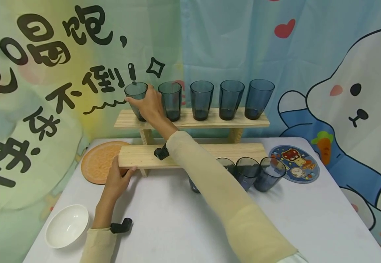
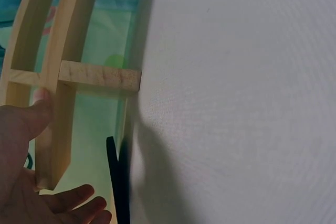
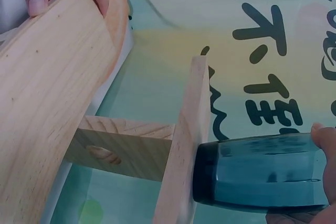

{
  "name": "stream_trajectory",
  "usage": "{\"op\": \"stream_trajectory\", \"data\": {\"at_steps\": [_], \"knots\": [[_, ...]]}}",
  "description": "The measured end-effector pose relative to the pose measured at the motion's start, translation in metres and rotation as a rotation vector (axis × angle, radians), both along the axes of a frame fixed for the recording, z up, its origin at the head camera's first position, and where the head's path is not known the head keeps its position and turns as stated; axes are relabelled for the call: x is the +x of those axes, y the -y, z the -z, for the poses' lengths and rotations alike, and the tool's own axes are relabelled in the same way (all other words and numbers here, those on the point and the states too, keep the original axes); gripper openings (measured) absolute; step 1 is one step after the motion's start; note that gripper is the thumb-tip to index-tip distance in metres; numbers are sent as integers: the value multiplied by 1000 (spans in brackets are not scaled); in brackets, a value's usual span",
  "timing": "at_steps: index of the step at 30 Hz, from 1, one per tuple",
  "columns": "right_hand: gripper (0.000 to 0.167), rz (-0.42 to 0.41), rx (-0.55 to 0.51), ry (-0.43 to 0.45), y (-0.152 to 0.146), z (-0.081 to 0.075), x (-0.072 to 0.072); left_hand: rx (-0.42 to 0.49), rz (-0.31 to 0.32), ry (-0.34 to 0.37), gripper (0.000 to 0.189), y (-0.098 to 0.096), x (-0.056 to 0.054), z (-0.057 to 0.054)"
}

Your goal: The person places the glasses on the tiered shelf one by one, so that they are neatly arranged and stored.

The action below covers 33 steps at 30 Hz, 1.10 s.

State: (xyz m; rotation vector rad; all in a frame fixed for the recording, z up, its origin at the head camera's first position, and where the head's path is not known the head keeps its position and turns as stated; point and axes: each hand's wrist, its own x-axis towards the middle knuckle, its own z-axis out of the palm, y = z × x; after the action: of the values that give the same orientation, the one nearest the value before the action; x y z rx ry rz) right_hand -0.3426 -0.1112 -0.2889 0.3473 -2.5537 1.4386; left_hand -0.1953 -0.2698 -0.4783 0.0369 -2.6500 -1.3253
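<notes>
My right hand [image 1: 151,104] grips a blue-tinted glass tumbler [image 1: 136,91] near its rim. The tumbler [image 3: 257,174] stands with its base at the left end of the upper shelf [image 1: 190,123] of a two-tier wooden rack. In a row to its right on that shelf are several matching tumblers [image 1: 202,100]. My left hand [image 1: 117,179] holds the left end of the lower shelf [image 1: 141,156]; in the left wrist view its thumb [image 2: 42,103] presses the board's edge, with the other fingers around the end.
Several more tumblers [image 1: 271,175] stand on the white table [image 1: 164,226] at the front right of the rack, partly behind my right sleeve. A blue patterned round mat [image 1: 304,168] lies at right, an orange round mat [image 1: 95,164] at left. A white bowl [image 1: 67,226] sits front left.
</notes>
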Motion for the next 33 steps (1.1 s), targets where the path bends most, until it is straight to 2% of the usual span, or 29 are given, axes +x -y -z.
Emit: {"op": "stream_trajectory", "data": {"at_steps": [7, 14, 22, 27, 33], "knots": [[94, 6, 25, 33, 1, -1, -3, -9, -3, -2, 76, 0, 1, -1], [95, -13, 16, 52, 2, 0, 0, -9, -4, 0, 76, 0, 2, -1], [111, -65, -20, 64, -1, 5, 6, 40, 23, -18, 73, -3, 1, 0], [116, -157, -24, -2, -3, 5, 17, 72, 41, -31, 72, -2, 0, 0], [117, -217, 77, -59, -10, -2, 34, 59, 40, -26, 74, 0, 1, 0]]}}
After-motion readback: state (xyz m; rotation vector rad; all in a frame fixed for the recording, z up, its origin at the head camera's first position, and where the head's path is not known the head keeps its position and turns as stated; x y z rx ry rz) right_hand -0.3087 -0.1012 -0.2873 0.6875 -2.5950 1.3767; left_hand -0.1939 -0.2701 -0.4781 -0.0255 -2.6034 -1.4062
